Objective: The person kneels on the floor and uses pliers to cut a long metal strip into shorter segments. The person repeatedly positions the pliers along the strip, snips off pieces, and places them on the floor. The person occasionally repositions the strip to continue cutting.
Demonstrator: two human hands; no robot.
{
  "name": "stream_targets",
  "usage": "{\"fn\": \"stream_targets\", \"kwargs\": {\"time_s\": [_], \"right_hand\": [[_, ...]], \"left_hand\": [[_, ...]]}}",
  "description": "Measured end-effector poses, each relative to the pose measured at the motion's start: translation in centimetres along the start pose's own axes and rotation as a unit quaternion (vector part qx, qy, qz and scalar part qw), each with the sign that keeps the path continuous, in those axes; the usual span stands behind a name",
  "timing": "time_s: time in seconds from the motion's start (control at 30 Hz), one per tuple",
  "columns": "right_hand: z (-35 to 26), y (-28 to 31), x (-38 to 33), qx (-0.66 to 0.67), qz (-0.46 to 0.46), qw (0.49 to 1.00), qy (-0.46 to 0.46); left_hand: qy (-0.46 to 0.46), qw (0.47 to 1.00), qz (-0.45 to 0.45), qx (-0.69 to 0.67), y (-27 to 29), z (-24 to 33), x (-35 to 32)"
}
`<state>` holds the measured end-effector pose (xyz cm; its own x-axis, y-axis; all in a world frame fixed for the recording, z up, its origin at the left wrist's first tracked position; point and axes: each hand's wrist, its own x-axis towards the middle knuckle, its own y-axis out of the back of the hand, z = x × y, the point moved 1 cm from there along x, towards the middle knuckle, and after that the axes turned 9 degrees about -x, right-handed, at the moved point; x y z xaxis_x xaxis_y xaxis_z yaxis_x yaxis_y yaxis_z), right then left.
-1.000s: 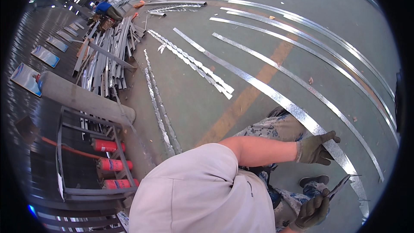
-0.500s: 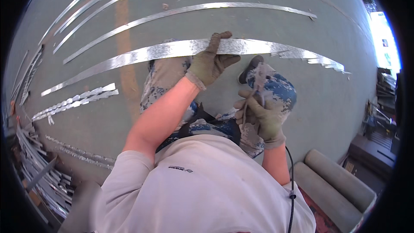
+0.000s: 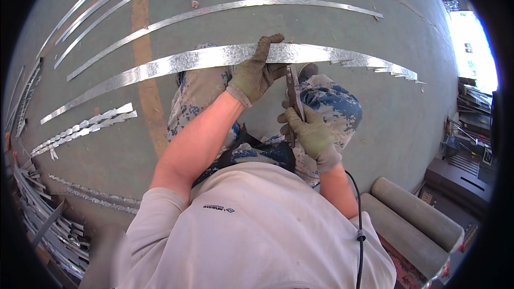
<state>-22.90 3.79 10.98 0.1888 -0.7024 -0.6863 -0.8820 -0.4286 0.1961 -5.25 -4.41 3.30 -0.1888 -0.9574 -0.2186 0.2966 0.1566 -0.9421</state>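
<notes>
A: What's nearest the body?
B: The right hand [image 3: 311, 132], its fingers curled around the grey shears [image 3: 293, 90], which point up at the strip's near edge. I can't tell whether the tip touches.
A: And the left hand [image 3: 252, 77]?
B: Its fingers are partly closed on the metal strip [image 3: 182, 62], 1 laid across the face, likely to steady it. The strip runs crosswise in front, over the left leg [image 3: 201, 96], which may prop it; notches step along its near edge at right.
A: Anything in the way?
B: The right knee [image 3: 337, 104] sits between the right hand and the notched end.
A: Around that?
B: 2 cylinders [image 3: 415, 214] lie at right, 2 jagged strips [image 3: 88, 129] at left. Beyond the held strip lies 1 flat strip [image 3: 235, 5], then others farther off.
</notes>
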Motion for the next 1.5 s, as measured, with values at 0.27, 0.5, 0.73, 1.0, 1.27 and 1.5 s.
{"fn": "stream_targets", "kwargs": {"time_s": [0.27, 0.5, 0.73, 1.0, 1.27, 1.5], "right_hand": [[-0.2, -0.9, 0.9, -0.038, 0.043, 0.998, 0.004], [-0.6, -1.5, 1.4, -0.035, 0.073, 0.997, 0.013], [0.1, -2.3, 1.8, 0.036, 0.077, 0.996, -0.012], [-0.4, -2.1, 1.4, 0.067, 0.045, 0.996, -0.046], [-0.1, 0.0, 1.4, 0.097, -0.037, 0.994, -0.023], [1.3, 1.2, 2.4, 0.22, -0.162, 0.962, -0.006]], "left_hand": [[0.0, 1.0, -0.008, 0.006, 0.1, -0.1, 0.1], [0.002, 1.0, -0.006, -0.006, 0.2, -0.2, 0.0], [0.0, 1.0, -0.006, -0.01, 0.1, -0.2, 0.0], [-0.002, 1.0, -0.008, -0.003, 0.6, -0.4, 0.2], [-0.002, 1.0, -0.024, -0.01, 0.6, -0.4, 0.0], [0.004, 0.999, -0.043, 0.024, 0.8, 0.0, -0.3]]}}
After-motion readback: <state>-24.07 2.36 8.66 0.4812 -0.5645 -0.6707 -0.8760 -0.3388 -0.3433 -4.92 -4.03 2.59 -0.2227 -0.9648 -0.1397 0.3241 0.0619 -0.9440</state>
